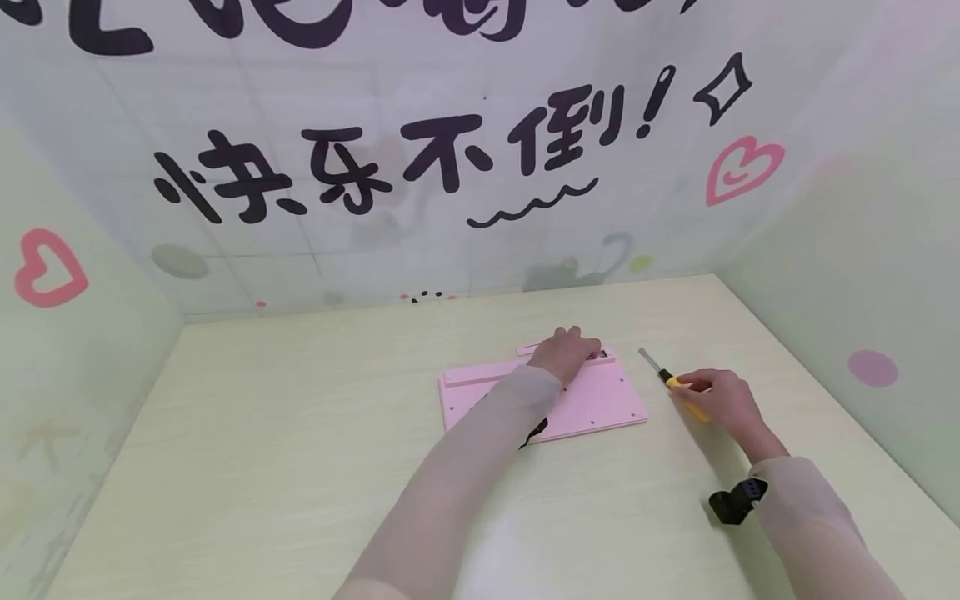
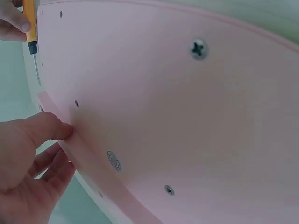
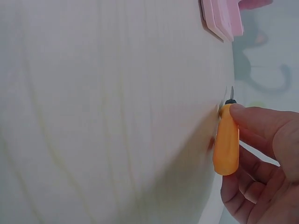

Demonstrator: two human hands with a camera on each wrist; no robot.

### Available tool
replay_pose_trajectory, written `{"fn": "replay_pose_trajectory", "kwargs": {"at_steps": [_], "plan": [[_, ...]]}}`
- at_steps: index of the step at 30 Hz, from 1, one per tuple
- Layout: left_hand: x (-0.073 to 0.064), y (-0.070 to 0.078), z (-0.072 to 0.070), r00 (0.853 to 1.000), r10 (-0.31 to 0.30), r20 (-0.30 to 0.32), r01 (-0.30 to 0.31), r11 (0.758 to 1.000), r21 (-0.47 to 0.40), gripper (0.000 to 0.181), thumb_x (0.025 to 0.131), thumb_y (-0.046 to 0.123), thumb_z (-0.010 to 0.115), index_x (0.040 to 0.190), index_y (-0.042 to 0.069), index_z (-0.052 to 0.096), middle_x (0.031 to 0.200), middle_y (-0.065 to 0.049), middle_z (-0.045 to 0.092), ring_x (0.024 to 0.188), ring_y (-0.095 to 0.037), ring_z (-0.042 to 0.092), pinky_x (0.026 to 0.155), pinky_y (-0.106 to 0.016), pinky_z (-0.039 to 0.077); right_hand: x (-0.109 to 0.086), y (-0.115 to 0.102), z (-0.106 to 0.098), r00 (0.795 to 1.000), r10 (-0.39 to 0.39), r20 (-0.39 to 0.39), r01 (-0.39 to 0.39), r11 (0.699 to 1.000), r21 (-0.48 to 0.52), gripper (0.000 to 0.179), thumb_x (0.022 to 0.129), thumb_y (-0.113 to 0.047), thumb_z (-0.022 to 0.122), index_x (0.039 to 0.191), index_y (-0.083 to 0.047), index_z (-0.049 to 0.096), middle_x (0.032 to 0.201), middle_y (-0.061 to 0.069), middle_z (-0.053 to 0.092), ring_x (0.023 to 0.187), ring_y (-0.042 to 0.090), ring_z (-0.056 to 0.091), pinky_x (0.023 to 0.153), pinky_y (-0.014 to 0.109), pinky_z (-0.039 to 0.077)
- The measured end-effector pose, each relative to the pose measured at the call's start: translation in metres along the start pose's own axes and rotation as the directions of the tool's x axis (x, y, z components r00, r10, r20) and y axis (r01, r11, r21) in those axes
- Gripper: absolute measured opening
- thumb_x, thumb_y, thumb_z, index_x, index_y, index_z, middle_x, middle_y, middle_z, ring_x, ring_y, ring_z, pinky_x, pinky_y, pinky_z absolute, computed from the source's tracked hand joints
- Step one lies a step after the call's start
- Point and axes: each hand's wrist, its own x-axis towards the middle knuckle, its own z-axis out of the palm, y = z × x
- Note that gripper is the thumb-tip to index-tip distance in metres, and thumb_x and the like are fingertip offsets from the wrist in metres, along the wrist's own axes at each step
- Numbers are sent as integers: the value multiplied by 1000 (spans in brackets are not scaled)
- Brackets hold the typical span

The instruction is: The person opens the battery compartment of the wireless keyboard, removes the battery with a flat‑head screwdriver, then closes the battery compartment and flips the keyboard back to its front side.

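A flat pink keyboard point(image 1: 592, 404), seemingly face down, lies on the table with small screws dotted over its surface. Along its far side runs a raised bar, which my left hand point(image 1: 564, 354) grips near the right end. In the left wrist view the thumb point(image 2: 51, 128) presses the bar's near side while the other fingers curl behind it. My right hand point(image 1: 723, 404) holds a screwdriver point(image 3: 226, 140) by its yellow handle, just right of the keyboard. The metal shaft point(image 1: 651, 360) points away and leftward, apart from the keyboard. A thin pink strip point(image 1: 527, 350) shows behind the bar, partly hidden by my left hand.
The pale wooden table point(image 1: 285, 450) is enclosed by printed walls at the back and both sides. Dark lettering and hearts mark the wall covering point(image 1: 360, 258). A black wrist camera point(image 1: 737, 502) sits at my right cuff. My left forearm crosses the keyboard's front edge.
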Motion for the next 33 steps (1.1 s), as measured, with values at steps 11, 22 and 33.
{"fn": "replay_pose_trajectory", "kwargs": {"at_steps": [11,22,33], "plan": [[6,3,0,1000,25,-4,-25,995,99,36,92,6,52,118,30,55,100,2,52,80,-15,42,60,-23,40,0,1,-2,1000,10,26,-10,1000,1,42,85,-26,65,110,7,61,97,24,59,76,26,55,58,29,45],[3,9,-1,1000,-3,-7,5,986,167,35,94,3,48,118,29,49,102,-3,50,80,-16,40,54,-23,41,-1,1,-3,1000,4,31,-4,1000,11,43,85,-28,65,110,7,61,97,23,60,74,24,54,58,29,44],[4,7,6,998,10,-56,0,985,174,37,94,2,46,120,29,46,100,-4,51,79,-17,42,52,-23,41,-1,0,-6,1000,4,10,-4,1000,-2,42,87,-28,63,111,6,61,96,22,60,73,23,55,56,30,44]]}}
